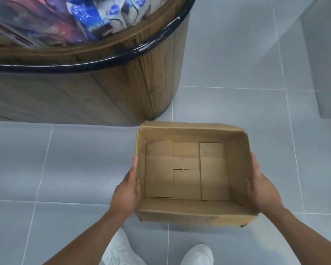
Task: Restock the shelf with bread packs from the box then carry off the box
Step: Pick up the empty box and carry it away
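Directly below, as viewed from the head camera: empty cardboard box (189, 133) held between both hands over the tiled floor (65, 159), just ahead of a pair of white shoes (200, 253).

Left hand (127, 190) laid along the outside of the left wall, thumb hooked over the rim to the inside. Right hand (262, 188) mirrored on the right wall. Both thus clamped on the cardboard, one at either side.

Taken at about mid-length of the two opposite walls (likely for balance and a level carry). Showed nothing inside but the folded bottom flaps, hence judged as emptied. Could not tell whether resting on the floor or raised just clear of it.

Placed near the foot of the round wood-grain shelf (122, 88), apart from it, with a strip of floor between. Upper left, above the shelf's dark rim: blurred blue-and-white bread packs (92, 18), crowded together and taken as a sign of restocking done.

Left to do, by that reading: only the carrying off. Called for a straight lift with even pressure from both sides, against inward bowing of thin walls pinched near the rim. Best kept clear of the shelf's curved side in turning away.
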`<state>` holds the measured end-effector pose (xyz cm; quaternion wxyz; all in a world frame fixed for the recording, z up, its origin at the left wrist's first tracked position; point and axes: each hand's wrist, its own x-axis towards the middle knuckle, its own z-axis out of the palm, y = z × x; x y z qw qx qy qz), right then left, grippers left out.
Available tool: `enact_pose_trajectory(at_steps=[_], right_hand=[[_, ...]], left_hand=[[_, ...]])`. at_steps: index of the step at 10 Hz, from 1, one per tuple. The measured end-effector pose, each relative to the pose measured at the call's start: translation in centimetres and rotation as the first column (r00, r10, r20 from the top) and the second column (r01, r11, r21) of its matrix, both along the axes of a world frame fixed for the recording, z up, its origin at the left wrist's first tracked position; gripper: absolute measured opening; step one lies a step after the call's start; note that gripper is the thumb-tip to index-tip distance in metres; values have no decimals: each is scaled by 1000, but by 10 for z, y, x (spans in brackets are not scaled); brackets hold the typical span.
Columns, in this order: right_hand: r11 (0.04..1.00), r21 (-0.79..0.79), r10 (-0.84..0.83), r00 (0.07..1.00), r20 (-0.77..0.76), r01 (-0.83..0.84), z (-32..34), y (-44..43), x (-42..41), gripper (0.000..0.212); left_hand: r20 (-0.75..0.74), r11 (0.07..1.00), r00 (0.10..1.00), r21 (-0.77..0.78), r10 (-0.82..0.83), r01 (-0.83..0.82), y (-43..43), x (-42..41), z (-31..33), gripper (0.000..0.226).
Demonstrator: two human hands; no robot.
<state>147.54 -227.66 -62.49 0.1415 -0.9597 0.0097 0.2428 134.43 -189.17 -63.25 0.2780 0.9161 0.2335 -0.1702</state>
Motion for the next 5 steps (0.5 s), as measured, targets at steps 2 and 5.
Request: enact_pose_trajectory(at_steps=[2,5], right_hand=[[999,-21,-35,999,22,36,-17,2,-1,100],[997,-71,17,998,-54,-21,17,9,10,95]], left_hand=[[-35,999,999,27,18,-17,-2,16,-10,79],[-94,997,994,49,-55,60,6,24,19,84]])
